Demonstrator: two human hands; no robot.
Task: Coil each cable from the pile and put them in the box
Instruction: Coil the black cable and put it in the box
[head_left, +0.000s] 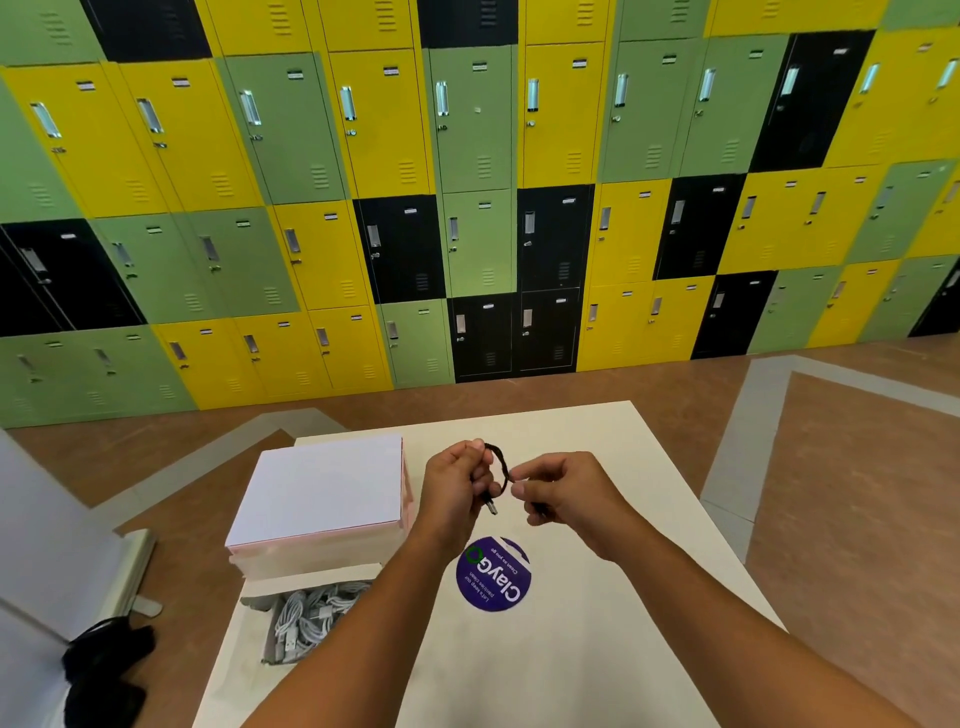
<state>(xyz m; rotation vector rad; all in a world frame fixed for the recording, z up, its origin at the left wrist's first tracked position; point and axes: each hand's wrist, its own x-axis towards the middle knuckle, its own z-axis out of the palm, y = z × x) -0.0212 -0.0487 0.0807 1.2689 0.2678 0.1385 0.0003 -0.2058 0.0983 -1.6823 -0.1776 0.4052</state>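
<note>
The black cable (500, 458) is up in the air over the table (597, 623), making one small loop between the person's two hands. The left hand (456, 486) has its fingers curled round the gathered part, and the metal plug (491, 507) dangles just under that fist. The right hand (569, 493) pinches the loose run between thumb and forefinger at about 3 o'clock from the loop.

Where this could go sideways: it looks like a short, springy braided cable, so if either pinch relaxes mid-turn the loop will probably pop open and the coiling starts over. That hanging plug could also swing and catch inside the loop on the next wrap, which would leave a knot, not a coil.

The box (260, 587) sits at roughly 7 o'clock from the hands, already holding a heap of white cables (311, 616). The left forearm crosses its near corner, so a careless carry over there could knock the rim, or the coil could unwind on landing if it's dropped loose on that heap.

A purple sticker (493, 574) sits on the table at 6 o'clock from the hands, and a white stack (322, 488) at 9 o'clock.
</note>
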